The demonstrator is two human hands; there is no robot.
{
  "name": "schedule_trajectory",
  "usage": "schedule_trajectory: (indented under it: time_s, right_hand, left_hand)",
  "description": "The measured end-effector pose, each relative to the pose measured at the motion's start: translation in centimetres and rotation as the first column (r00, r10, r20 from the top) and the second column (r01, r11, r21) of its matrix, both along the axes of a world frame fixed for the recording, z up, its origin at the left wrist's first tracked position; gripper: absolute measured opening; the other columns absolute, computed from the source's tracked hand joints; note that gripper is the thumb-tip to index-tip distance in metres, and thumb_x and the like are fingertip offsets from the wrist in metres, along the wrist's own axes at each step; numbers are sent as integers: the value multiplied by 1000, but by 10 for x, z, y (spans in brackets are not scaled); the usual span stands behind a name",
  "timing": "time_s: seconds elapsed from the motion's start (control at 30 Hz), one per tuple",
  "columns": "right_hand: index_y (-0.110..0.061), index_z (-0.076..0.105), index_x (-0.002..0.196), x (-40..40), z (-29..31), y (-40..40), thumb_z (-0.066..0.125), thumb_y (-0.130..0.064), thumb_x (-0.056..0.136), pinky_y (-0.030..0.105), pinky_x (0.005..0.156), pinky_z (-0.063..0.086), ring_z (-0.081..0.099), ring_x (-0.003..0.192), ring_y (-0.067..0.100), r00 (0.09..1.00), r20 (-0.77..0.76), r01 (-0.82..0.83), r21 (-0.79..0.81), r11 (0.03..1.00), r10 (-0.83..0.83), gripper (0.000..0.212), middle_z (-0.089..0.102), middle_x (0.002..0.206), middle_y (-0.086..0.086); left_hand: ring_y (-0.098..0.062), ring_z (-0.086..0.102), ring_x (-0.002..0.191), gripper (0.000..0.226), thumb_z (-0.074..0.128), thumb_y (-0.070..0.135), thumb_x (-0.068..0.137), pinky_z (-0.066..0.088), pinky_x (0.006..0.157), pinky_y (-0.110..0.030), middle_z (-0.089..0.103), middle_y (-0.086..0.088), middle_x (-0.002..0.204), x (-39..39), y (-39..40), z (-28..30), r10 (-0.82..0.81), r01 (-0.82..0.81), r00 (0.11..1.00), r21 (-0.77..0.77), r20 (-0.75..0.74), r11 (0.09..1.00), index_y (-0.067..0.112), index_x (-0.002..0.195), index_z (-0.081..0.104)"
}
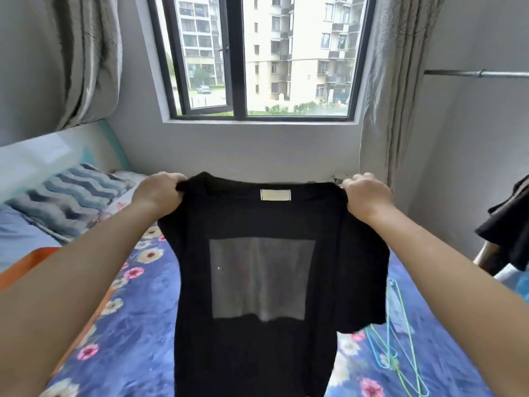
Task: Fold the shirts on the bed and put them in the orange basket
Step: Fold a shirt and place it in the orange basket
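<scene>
A black T-shirt (257,219) with a pale neck label and a grey square showing through its middle hangs in the air above the bed. My left hand (160,193) grips its left shoulder and my right hand (366,196) grips its right shoulder, stretching it flat in front of me. The shirt's lower part runs out of the frame at the bottom. The orange basket (27,267) shows only as an orange edge at the left, partly behind my left forearm.
The bed (134,339) has a blue flowered sheet. A striped pillow (68,199) lies at the far left. Blue and green wire hangers (400,339) lie on the sheet at the right. Dark clothes (506,224) hang at the right edge; a window and curtains stand behind.
</scene>
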State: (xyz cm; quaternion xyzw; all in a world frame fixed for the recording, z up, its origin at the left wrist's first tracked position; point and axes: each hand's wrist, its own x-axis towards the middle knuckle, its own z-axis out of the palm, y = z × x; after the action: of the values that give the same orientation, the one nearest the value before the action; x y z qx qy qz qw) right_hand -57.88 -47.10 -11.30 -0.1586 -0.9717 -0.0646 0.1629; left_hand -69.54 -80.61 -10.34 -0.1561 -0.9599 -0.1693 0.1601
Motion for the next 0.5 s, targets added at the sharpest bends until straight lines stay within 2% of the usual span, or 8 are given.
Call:
schedule_trajectory:
  time_s: [0.07, 0.13, 0.2, 0.27, 0.33, 0.4, 0.43, 0.5]
  right_hand:
    - [-4, 53, 94, -16, 0, -17, 43, -1, 87, 29, 70, 29, 50, 102, 34, 983, -178, -13, -307, 951, -44, 13, 59, 100, 17]
    - [-11, 45, 77, -28, -4, -33, 44, -7, 88, 27, 64, 24, 48, 81, 29, 951, -304, -163, -651, 742, -58, 12, 53, 76, 9]
    - [-17, 45, 73, -29, -10, -47, 43, -14, 87, 27, 56, 30, 44, 67, 23, 934, -347, -266, -835, 481, -85, 15, 46, 70, 5]
    - [-19, 47, 72, -28, -23, -60, 39, -6, 93, 23, 48, 35, 43, 59, 18, 970, -239, -210, -907, 366, -36, 25, 48, 70, 6]
    - [-15, 49, 72, -25, -37, -74, 37, -1, 95, 23, 47, 35, 47, 54, 15, 996, -37, -65, -911, 407, 77, 29, 49, 67, 5]
    - [-9, 52, 80, -24, -48, -82, 42, -4, 94, 24, 49, 42, 56, 56, 16, 965, 216, 103, -832, 545, 148, 18, 55, 75, 9]
    - [-8, 54, 88, -23, -52, -87, 45, -7, 93, 26, 56, 48, 60, 65, 19, 918, 359, 180, -754, 631, 167, 11, 58, 84, 11]
    - [-9, 58, 102, -21, -61, -103, 47, -12, 91, 35, 78, 52, 63, 87, 27, 786, 592, 262, -583, 769, 181, 15, 61, 101, 12]
  left_hand:
    - [-24, 54, 95, 27, 46, 0, 91, 43, 77, -22, 62, -12, 101, -4, -11, 8, -129, 84, 986, 370, 101, 925, 11, 108, 63]
    - [-19, 50, 94, 27, 42, -5, 93, 42, 66, -11, 57, -10, 98, -4, -23, 11, -276, 103, 938, 590, 211, 801, 8, 110, 58]
    - [-18, 47, 93, 23, 42, 0, 96, 41, 61, -9, 56, -6, 90, -1, -31, 10, -306, 71, 896, 574, 323, 816, 8, 112, 56]
    - [-18, 46, 91, 13, 44, 5, 97, 40, 61, -11, 52, -2, 79, 0, -44, 4, -241, 62, 873, 394, 425, 917, 12, 99, 54]
    - [-22, 50, 90, 13, 48, 8, 95, 39, 77, -22, 56, -4, 83, -5, -61, -3, -204, 114, 828, 199, 522, 973, 12, 87, 58]
    - [-22, 55, 84, 13, 50, 11, 94, 43, 74, -27, 59, -6, 85, -9, -73, -11, -160, 167, 766, 49, 622, 985, 10, 88, 61]
    - [-20, 57, 77, 14, 50, 12, 94, 45, 68, -26, 60, -5, 83, -8, -77, -14, -134, 199, 730, -21, 670, 980, 10, 86, 62]
    - [-17, 58, 70, 17, 49, 12, 92, 48, 63, -24, 61, -3, 78, -5, -81, -23, -74, 287, 668, -165, 740, 944, 15, 79, 60]
